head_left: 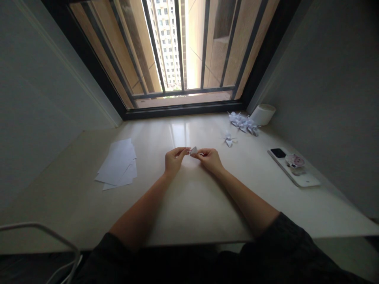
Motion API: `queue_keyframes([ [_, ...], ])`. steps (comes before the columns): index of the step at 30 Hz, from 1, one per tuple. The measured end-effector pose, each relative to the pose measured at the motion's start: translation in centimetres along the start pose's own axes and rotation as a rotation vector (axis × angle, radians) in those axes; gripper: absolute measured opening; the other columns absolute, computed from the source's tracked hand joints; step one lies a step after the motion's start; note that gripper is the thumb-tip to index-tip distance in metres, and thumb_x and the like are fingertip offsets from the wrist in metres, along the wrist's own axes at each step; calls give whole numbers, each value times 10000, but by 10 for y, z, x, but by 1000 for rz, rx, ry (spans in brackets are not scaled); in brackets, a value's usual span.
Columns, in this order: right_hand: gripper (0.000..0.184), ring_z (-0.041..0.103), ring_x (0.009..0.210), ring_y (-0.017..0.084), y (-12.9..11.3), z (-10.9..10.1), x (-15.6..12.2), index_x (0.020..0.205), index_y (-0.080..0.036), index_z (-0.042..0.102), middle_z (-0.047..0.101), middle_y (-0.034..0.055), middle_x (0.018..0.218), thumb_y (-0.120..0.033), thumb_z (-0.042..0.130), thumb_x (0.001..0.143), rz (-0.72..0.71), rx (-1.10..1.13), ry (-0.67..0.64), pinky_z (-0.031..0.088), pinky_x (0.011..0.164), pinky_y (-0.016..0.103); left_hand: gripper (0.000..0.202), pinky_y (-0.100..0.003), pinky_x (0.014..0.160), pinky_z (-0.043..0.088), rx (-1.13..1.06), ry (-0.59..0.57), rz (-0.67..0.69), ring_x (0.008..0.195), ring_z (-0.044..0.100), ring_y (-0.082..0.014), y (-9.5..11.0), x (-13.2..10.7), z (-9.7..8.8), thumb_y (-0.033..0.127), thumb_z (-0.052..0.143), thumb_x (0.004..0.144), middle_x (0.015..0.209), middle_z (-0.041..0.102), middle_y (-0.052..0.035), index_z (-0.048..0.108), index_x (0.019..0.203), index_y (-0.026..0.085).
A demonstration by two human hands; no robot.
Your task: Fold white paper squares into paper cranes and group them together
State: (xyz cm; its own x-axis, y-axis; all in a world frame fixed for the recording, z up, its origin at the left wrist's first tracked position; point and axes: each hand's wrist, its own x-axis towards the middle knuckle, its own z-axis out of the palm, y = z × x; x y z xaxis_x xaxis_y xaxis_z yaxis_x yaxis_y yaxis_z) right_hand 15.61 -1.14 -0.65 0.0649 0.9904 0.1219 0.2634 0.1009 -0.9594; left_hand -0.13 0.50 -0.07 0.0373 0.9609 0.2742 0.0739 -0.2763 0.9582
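Observation:
Between my two hands is a small folded piece of white paper (pixel 194 150), held just above the pale sill. My left hand (pixel 174 158) pinches its left end between thumb and fingertips. From the other side my right hand (pixel 209 158) grips it, the thumb along its lower edge and the other fingers curled. The fingers cover part of the paper, so its full shape is hidden. Beyond my right hand lies a folded paper figure (pixel 228 140) with thin pointed ends.
A heap of similar folded paper figures (pixel 243 123) lies by a white cup-like container (pixel 263 114) lying near the window. Loose white paper sheets (pixel 118 163) are on the left. A phone (pixel 291 167) rests at right. A pale cable (pixel 41 227) crosses the lower left corner.

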Motion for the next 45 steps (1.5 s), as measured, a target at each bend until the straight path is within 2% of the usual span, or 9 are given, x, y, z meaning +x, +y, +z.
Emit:
queue_keyframes([
  [4, 366, 384, 427, 82, 1, 1, 1, 762, -166, 754, 580, -10, 492, -504, 682, 642, -4, 0, 9, 258, 431, 229, 236, -323, 766, 533, 4, 13, 6, 755, 670, -172, 1, 0, 0, 394, 649, 744, 844, 726, -60, 730, 826, 188],
  [11, 337, 545, 520, 144, 2, 1, 2, 752, -168, 747, 699, 57, 642, -485, 671, 667, -8, 29, 7, 361, 470, 243, 263, -316, 772, 525, 2, 26, -3, 757, 671, -171, 3, -1, 0, 408, 648, 741, 813, 723, -57, 727, 847, 181],
  [16, 327, 518, 502, 128, -5, 1, -2, 757, -182, 742, 714, 45, 690, -492, 664, 691, -66, -28, 40, 375, 496, 256, 275, -313, 747, 524, -10, 55, -42, 737, 672, -172, 3, -1, -1, 415, 655, 732, 777, 723, -57, 731, 851, 178],
  [24, 334, 571, 628, 162, -9, 1, -6, 752, -197, 723, 709, 54, 743, -518, 636, 726, -160, -109, 98, 433, 609, 281, 279, -302, 710, 512, -45, 76, -86, 716, 669, -169, 8, -2, 1, 413, 680, 711, 751, 721, -63, 731, 825, 163],
  [33, 312, 556, 621, 149, -7, 2, -7, 741, -184, 696, 676, 41, 708, -490, 638, 735, -226, -101, 91, 440, 620, 277, 285, -300, 699, 505, -72, 42, -106, 696, 659, -164, 11, -1, 1, 414, 681, 708, 730, 715, -67, 727, 798, 147],
  [40, 299, 548, 605, 140, -1, 4, -5, 720, -184, 686, 658, 23, 683, -478, 635, 741, -228, -60, 62, 415, 573, 264, 282, -286, 696, 499, -62, 17, -93, 695, 654, -159, 10, -1, 0, 414, 669, 720, 740, 716, -65, 726, 790, 147],
  [45, 293, 563, 628, 151, 0, 3, -1, 745, -204, 714, 691, 28, 730, -491, 661, 713, -196, -51, 57, 431, 608, 278, 270, -272, 700, 493, -34, 37, -86, 701, 648, -152, 7, 0, 0, 408, 671, 719, 737, 709, -56, 723, 781, 150],
])
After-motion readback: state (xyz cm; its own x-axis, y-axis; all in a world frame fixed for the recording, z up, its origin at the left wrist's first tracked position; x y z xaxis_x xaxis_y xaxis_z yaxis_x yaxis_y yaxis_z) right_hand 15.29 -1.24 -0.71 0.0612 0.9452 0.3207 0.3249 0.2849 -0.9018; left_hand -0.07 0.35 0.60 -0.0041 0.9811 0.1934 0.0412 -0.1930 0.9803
